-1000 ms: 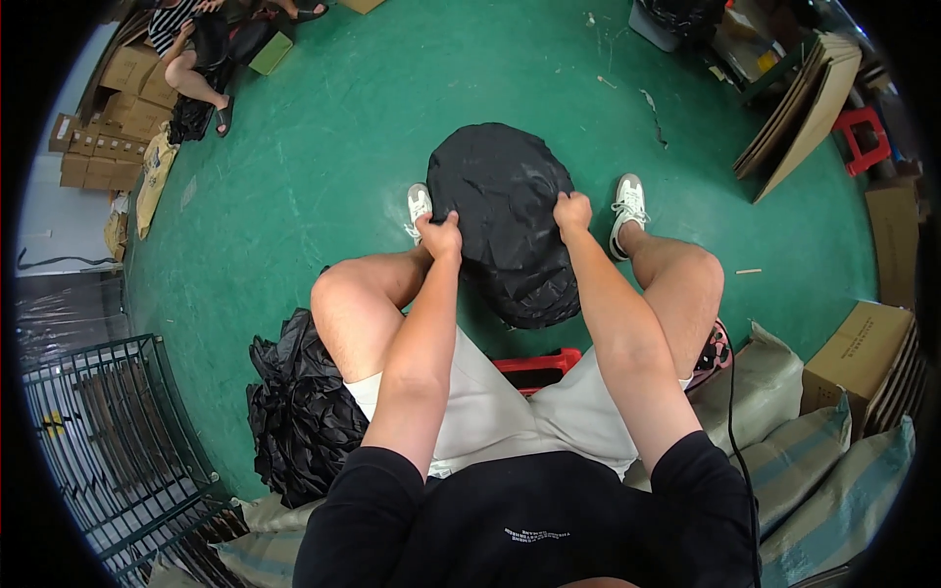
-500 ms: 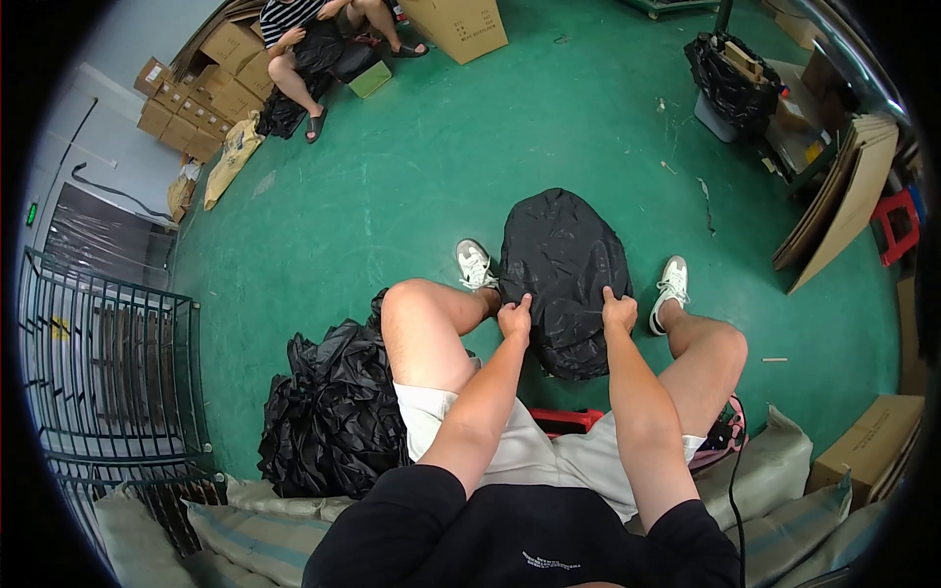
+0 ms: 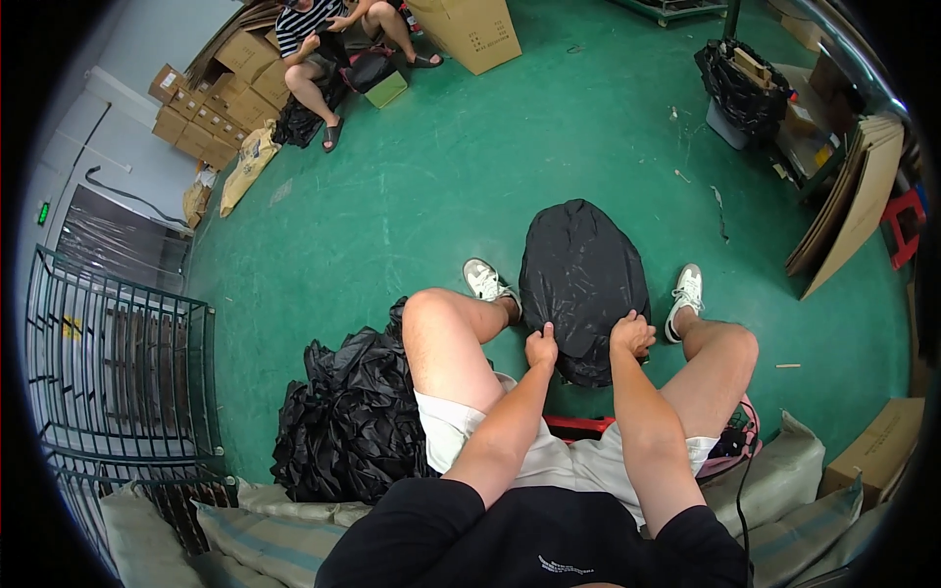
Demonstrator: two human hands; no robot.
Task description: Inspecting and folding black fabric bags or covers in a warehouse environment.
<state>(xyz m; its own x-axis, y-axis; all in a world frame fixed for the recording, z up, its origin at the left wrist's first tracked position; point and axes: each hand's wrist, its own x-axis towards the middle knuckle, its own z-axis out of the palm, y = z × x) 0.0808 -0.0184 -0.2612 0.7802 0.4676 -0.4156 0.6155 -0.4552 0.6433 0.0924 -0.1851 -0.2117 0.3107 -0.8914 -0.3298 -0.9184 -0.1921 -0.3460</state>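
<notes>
Left hand (image 3: 540, 347) pinching black bundle (image 3: 583, 279), near-left edge; right hand (image 3: 633, 334) curled, near-right edge; grip we cannot tell.

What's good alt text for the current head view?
A person's left hand and right hand hold a rounded black bundle by its near edges. A crumpled black pile lies at left on the green floor; another person sits at upper left.

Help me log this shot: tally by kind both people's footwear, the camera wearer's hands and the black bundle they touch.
Bare hands: 2
Black bundle: 1
White lace-up sneakers: 2
Dark slide sandals: 2
Total: 7
</notes>
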